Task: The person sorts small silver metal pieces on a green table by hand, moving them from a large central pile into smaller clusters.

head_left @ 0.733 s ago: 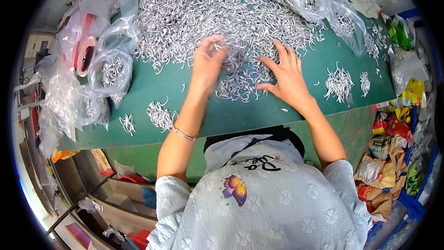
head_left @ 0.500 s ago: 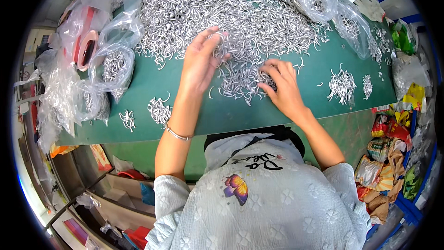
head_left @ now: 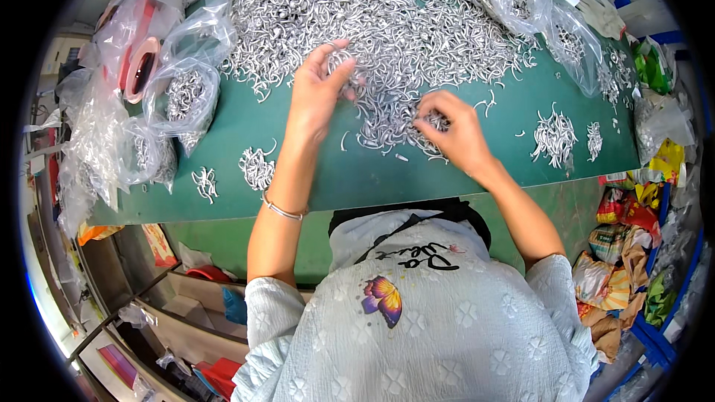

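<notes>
A broad heap of small curved silver metal pieces (head_left: 357, 7) covers the far part of the green table (head_left: 313, 179). Over the heap's near edge is my left hand (head_left: 316, 89), its fingers curved and thumb apart from the index finger. Metal pieces show between those fingers, but I cannot tell whether they are held or lie behind. Right of it, my right hand (head_left: 458, 134) is low over a smaller cluster of pieces (head_left: 380, 130), thumb and index fingertips nearly together in a pinch. Whatever is between those tips is too small to make out.
Small piles of pieces lie near the front edge: two left (head_left: 257, 170), two right (head_left: 553, 138). Clear plastic bags with pieces stand at the left (head_left: 185, 97) and far right (head_left: 570, 45). A pink-rimmed object (head_left: 141, 71) lies among the left bags. Colourful packets (head_left: 625, 223) fill the right side.
My right hand's thumb and index finger have closed into a pinch. My left hand has shifted slightly left. The small cluster's near edge has changed shape, with a loose piece now in front.
</notes>
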Tool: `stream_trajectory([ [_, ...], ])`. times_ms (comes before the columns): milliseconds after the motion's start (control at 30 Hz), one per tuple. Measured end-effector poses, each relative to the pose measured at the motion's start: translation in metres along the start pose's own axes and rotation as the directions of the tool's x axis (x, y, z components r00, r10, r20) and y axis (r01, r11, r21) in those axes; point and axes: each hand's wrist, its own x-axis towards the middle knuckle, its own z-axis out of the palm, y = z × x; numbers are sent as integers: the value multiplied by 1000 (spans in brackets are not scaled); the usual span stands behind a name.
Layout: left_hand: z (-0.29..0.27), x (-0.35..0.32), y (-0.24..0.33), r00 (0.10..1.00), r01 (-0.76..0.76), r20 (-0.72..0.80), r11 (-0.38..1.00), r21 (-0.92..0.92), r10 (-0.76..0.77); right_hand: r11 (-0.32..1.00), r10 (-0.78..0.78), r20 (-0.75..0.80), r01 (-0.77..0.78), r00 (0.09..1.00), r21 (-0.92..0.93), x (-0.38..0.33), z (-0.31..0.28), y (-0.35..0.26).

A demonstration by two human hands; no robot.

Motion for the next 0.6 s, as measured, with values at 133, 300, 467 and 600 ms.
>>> stream_trajectory([
  [133,0,-1,-7,993,-116,4,993,0,116,731,433,126,-429,893,530,13,-27,1],
  [300,-12,-1,-12,996,-90,-10,991,94,92,291,561,160,-375,812,880,28,-63,-1],
  [467,-16,-4,1,998,-23,-57,969,246,38,461,481,68,-318,874,828,31,-86,-9],
  [600,-15,-2,4,999,2,-43,996,91,2,837,333,-97,-247,938,488,25,-86,-10],
])
